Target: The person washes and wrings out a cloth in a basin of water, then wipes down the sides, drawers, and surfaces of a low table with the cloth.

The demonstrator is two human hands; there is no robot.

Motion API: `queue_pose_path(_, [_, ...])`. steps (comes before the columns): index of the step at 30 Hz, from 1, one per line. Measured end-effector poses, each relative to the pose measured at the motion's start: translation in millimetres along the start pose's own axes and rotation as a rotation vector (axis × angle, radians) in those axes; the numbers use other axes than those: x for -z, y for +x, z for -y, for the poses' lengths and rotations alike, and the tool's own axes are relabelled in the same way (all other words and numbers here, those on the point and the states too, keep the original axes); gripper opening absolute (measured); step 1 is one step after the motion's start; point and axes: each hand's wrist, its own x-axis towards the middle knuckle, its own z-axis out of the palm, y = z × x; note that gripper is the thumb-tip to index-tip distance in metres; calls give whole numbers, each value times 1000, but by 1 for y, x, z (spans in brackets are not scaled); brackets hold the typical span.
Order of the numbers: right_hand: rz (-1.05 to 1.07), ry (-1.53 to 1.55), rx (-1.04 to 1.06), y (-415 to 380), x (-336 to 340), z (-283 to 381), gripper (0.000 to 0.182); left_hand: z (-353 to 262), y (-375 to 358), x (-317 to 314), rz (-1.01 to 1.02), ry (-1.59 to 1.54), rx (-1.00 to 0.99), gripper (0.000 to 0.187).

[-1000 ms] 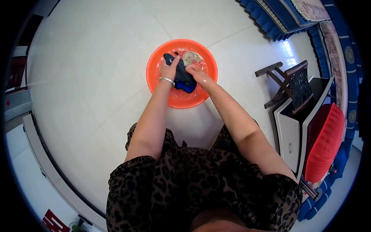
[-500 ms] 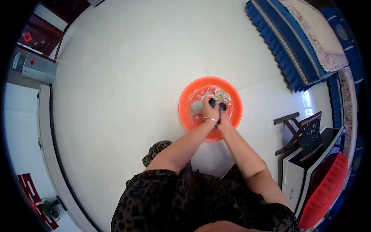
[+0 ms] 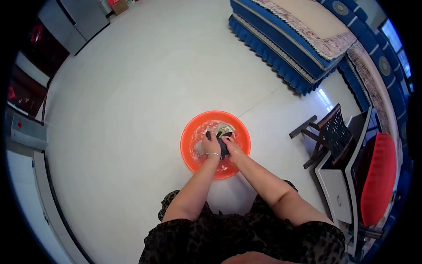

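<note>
Dark cloth [image 3: 224, 151], in the head view, is bunched between the person's two hands inside an orange basin [image 3: 186, 145] standing on the pale floor [image 3: 132, 110]; the left hand [image 3: 210, 146], with a bracelet [image 3: 213, 154] at its wrist, grips the cloth's left side; the right hand [image 3: 233, 148] pinches its right side, thumb and fingers pressed together on the fabric; a pale greenish item [image 3: 225, 128] lies in the basin just beyond the hands, and a light grey piece [image 3: 198, 148] lies left of them; well apart, to the right, are a folding stool [image 3: 336, 134] and a red cushion [image 3: 377, 180].
</note>
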Motion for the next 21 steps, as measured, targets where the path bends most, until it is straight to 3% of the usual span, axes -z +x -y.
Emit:
queue_pose_path(1, [-30,-82,50,-10,-4,8,38,-2,0,-2,-24,-69,-40,55])
queue_pose_path(2, [-11,-90,-235,-9,3,14,42,-4,1,-2,-55,-139,-79,51])
queue_pose_path(5, [386,289,-282,18,22,-1,48,-4,-17,-5,111,-11,-345,32])
queue_pose_path(6, [350,427,-324,4,13,17,46,4,-29,-13,177,-5,-370,31])
queue_pose_path(7, [606,308,-214,60,53,2,45,13,-41,-22,244,2,-392,30])
queue_pose_path(8, [693,287,-282,49,61,17,43,10,-58,-25,364,65,-383,31])
queue_pose_path(9, [749,473,-268,49,62,9,42,1,-71,-21,486,128,-372,33])
queue_pose_path(10, [814,661,-266,56,69,-2,41,-8,-75,-15,457,132,-329,32])
queue_pose_path(11, [828,1054,-173,74,72,-47,40,-16,-79,-9,429,133,-287,30])
queue_pose_path(13, [557,1035,-74,74,55,-68,37,-9,-62,-9,275,51,-155,26])
queue_pose_path(15, [43,209,-68,36,18,-40,34,27,-10,-18,23,-110,21,24])
queue_pose_path(19, [167,289,-153,30,23,-15,25,19,-25,-14,214,179,-61,27])
queue_pose_path(20, [395,386,36,26,27,-5,21,22,-34,-20,242,133,-62,31])
queue_pose_path(21, [564,463,53,21,31,5,20,26,-43,-26,267,86,-64,36])
